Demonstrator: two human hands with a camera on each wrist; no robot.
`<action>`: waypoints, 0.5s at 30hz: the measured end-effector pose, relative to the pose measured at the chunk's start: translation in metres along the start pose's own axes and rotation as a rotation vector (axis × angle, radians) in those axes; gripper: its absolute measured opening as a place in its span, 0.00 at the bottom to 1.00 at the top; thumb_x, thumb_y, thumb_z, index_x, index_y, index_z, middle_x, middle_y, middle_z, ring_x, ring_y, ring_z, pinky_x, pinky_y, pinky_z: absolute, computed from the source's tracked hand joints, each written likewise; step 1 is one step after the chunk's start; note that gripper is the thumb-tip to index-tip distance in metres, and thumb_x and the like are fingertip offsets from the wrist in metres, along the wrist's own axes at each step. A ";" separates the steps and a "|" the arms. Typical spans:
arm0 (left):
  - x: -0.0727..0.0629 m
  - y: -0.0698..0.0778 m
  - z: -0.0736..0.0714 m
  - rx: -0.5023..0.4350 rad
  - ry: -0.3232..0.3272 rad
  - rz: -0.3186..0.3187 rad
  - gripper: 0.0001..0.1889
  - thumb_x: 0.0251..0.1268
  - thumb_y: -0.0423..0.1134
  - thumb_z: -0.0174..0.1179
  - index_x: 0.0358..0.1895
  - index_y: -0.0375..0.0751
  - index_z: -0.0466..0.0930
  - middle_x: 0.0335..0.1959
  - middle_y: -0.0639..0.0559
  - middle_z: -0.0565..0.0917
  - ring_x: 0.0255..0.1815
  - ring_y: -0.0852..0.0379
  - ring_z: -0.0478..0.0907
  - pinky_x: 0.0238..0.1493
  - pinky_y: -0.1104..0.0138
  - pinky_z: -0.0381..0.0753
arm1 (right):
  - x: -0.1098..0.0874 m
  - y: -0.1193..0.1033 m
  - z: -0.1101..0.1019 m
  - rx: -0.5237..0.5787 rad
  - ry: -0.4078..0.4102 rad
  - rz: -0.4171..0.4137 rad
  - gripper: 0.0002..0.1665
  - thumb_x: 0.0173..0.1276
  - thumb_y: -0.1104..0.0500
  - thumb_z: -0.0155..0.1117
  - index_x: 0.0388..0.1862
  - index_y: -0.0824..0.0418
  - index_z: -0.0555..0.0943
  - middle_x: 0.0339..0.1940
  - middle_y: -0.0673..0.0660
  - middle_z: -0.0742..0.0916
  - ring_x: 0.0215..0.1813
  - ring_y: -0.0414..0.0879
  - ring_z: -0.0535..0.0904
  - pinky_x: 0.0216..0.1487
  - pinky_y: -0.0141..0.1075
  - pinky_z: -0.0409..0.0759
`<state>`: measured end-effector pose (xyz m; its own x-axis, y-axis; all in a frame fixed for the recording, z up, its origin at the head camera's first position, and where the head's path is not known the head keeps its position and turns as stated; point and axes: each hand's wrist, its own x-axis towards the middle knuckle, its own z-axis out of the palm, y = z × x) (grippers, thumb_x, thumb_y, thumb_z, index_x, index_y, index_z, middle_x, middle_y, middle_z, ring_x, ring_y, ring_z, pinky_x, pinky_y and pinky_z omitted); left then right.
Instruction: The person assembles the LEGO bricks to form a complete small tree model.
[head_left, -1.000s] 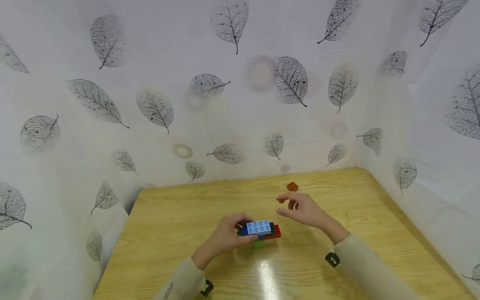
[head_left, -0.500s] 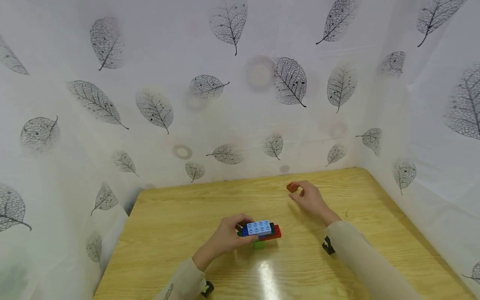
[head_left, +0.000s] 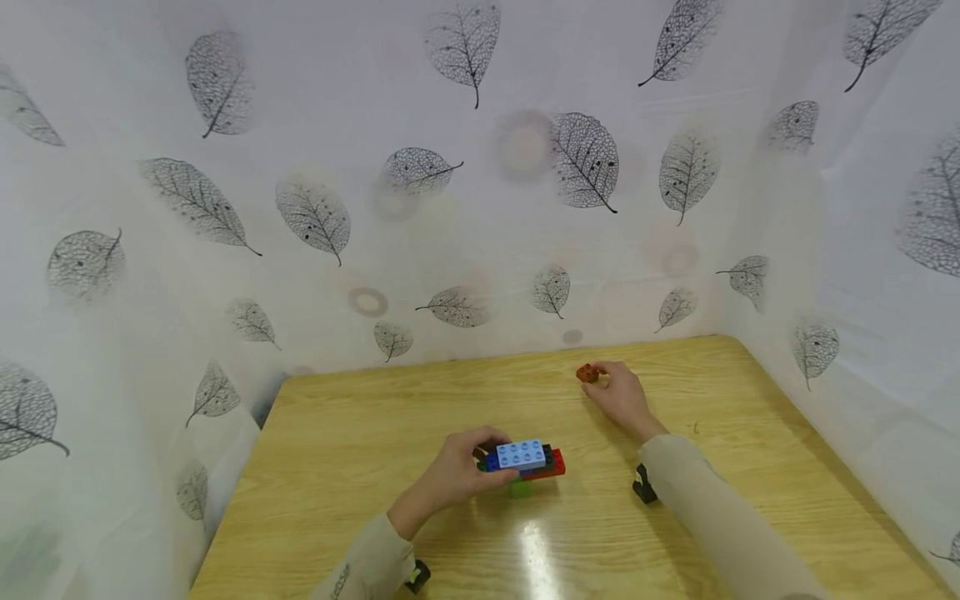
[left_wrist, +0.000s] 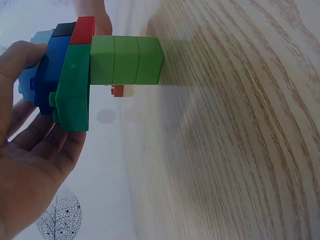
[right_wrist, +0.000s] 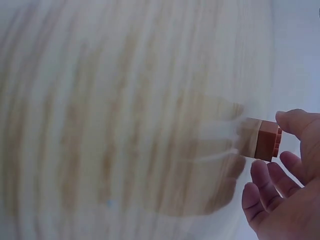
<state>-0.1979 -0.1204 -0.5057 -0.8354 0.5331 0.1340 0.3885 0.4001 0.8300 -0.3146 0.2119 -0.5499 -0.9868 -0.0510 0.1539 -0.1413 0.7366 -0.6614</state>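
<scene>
My left hand [head_left: 453, 475] grips a built stack of toy building bricks, thumb on the near side and fingers behind. On top is a light blue brick [head_left: 521, 454] with studs; below it are blue [left_wrist: 52, 65], black [left_wrist: 63, 30], red [left_wrist: 82, 30] and green [left_wrist: 75, 87] bricks. A column of light green bricks [left_wrist: 126, 60] stands under them, its foot at the tabletop. Near the table's back edge my right hand [head_left: 624, 402] pinches a small orange brick [head_left: 587, 373] between thumb and fingers. That brick's base [right_wrist: 265, 145] is at the table surface, studs up.
The wooden table [head_left: 360, 417] has a glossy surface with a bright reflection near the front. A white curtain [head_left: 480, 225] printed with leaves hangs behind it and along both sides. Each wrist wears a dark strap with a small device.
My right hand has reached away toward the table's back edge and taken hold of the orange brick, which has turned slightly. My left hand stays in place with the stack.
</scene>
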 end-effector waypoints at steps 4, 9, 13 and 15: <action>0.001 -0.001 0.000 0.011 0.000 0.003 0.18 0.65 0.47 0.75 0.55 0.49 0.84 0.47 0.55 0.87 0.44 0.63 0.81 0.49 0.69 0.83 | 0.003 0.001 0.003 -0.011 0.011 0.034 0.32 0.74 0.53 0.68 0.69 0.73 0.76 0.64 0.75 0.81 0.65 0.70 0.78 0.66 0.64 0.76; 0.001 0.000 0.000 0.003 -0.005 0.007 0.19 0.65 0.47 0.75 0.55 0.48 0.84 0.47 0.54 0.87 0.45 0.59 0.81 0.49 0.68 0.83 | 0.006 0.000 0.007 0.005 0.019 0.110 0.34 0.75 0.51 0.67 0.70 0.73 0.75 0.64 0.74 0.83 0.64 0.71 0.79 0.65 0.63 0.77; 0.000 0.002 -0.001 -0.010 -0.011 -0.002 0.19 0.65 0.47 0.75 0.56 0.49 0.84 0.48 0.56 0.87 0.46 0.59 0.81 0.49 0.68 0.83 | 0.007 -0.001 0.008 0.002 0.041 0.150 0.31 0.74 0.52 0.67 0.67 0.72 0.78 0.61 0.73 0.85 0.61 0.69 0.82 0.62 0.61 0.79; 0.000 0.002 -0.001 -0.009 -0.013 -0.006 0.19 0.65 0.46 0.75 0.56 0.50 0.84 0.48 0.56 0.87 0.46 0.60 0.81 0.50 0.68 0.83 | 0.007 -0.001 0.008 -0.001 0.050 0.151 0.28 0.74 0.53 0.68 0.63 0.72 0.80 0.58 0.73 0.87 0.58 0.68 0.83 0.60 0.60 0.80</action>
<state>-0.1975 -0.1199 -0.5033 -0.8324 0.5405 0.1221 0.3801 0.3965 0.8357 -0.3224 0.2052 -0.5543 -0.9916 0.0942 0.0890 0.0088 0.7339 -0.6792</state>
